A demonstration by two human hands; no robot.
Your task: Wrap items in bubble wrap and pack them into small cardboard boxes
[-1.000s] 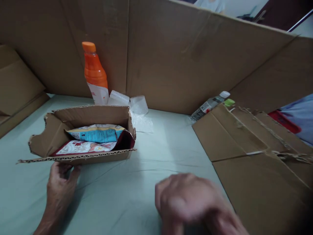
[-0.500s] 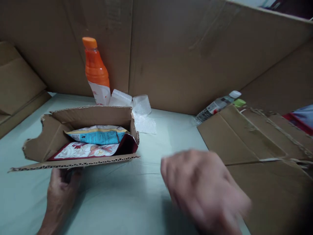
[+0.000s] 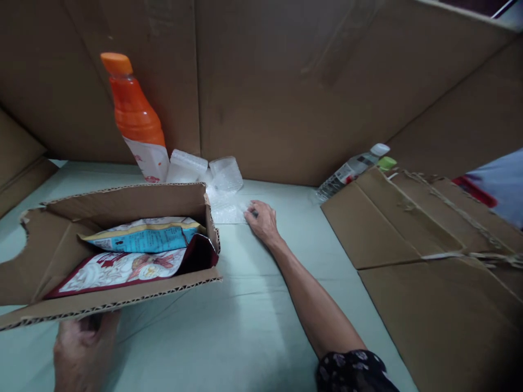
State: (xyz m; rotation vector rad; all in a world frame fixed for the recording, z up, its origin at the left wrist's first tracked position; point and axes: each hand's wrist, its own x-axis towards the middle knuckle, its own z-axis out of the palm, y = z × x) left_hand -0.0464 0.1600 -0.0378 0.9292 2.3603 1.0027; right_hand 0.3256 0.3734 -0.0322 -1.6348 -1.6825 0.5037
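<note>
My right hand [image 3: 262,220] reaches to the back, its fingers curled closed at the right edge of a clear sheet of bubble wrap [image 3: 229,209]. My left hand [image 3: 84,345] is low at the front of an open cardboard box [image 3: 126,201]. Its fingers look curled, with a dark patch between them; the box wall partly hides them, and what they hold cannot be made out. Inside the box lean a blue and yellow packet [image 3: 149,237] and a dark red and white packet [image 3: 126,270]. The box's left wall has a rounded cut-out.
An orange bottle [image 3: 137,117] stands against the back cardboard wall [image 3: 265,92], beside folded clear wrap [image 3: 186,164]. On the right is another cardboard box [image 3: 402,234], with a clear bottle [image 3: 347,174] leaning behind it. Pale green cloth [image 3: 196,348] covers the surface.
My right hand has moved from the near right, where it was blurred, forward to the bubble wrap. The view has shifted, so the box and bottle appear further left and larger.
</note>
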